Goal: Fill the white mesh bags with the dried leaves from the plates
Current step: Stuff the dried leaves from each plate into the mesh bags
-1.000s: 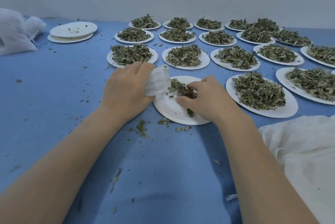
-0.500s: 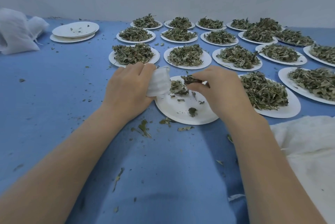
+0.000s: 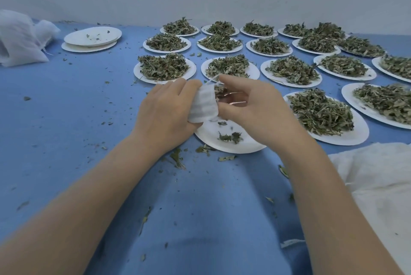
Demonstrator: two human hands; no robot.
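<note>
Leftmost, lying slumped at the far edge of the blue worktop [image 3: 55, 132]: filled white mesh bags [image 3: 19, 38], parked clear of the working zone. Just beside them, sitting stacked: emptied plates [image 3: 92, 38], likely set aside once cleared.

Centre-left, gripping: left hand [image 3: 164, 112], fingers curled round the small white mesh bag [image 3: 203, 105], holding it just above the near plate [image 3: 224, 141] so spilled bits drop back onto it. Lying roughly sideways, long axis running left to right, mouth pointing right toward the other hand, ready for feeding.

Meeting that mouth: right hand [image 3: 251, 105], fingers loosely curled, fingertips pinching dried leaves [image 3: 219, 91] at the opening, pushing them in. Thin drawstring trailing above the mouth.

Remaining on the near plate: only a few scraps [image 3: 230, 137], so nearly emptied by the look of it.

Rightward and behind, waiting in rows: heaped plates [image 3: 320, 112] within easy reach. Far right, lying crumpled: white cloth [image 3: 378, 176], contents impossible to tell.
</note>
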